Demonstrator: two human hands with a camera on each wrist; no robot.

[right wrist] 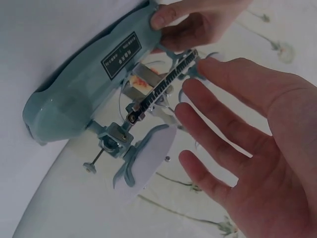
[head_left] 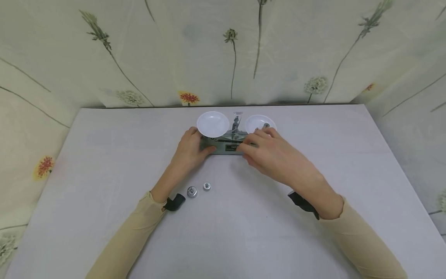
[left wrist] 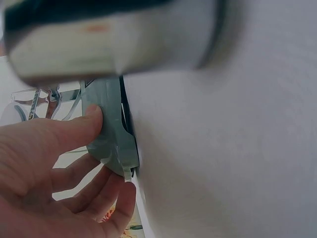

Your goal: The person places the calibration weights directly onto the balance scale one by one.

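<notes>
A grey-green balance scale [head_left: 223, 148] stands near the table's far edge, with a white left pan [head_left: 213, 124] and a white right pan [head_left: 253, 121]. My left hand [head_left: 188, 150] grips the left end of its base [left wrist: 110, 131], thumb on the front face and fingers around the back. At the graduated beam [right wrist: 166, 84], my right hand [right wrist: 270, 148] hovers with loosely bent fingers and nothing held in them; whether the index fingertip touches the beam is unclear. A metal weight [head_left: 266, 125] sits in the right pan, partly hidden by that hand, perhaps with a smaller one beside it.
Two metal weights, a larger [head_left: 192, 192] and a smaller [head_left: 207, 186], stand on the white-covered table [head_left: 244, 232] near my left wrist. A flower-patterned cloth [head_left: 209, 50] hangs behind the far edge. Black straps [head_left: 175, 202] are on both wrists.
</notes>
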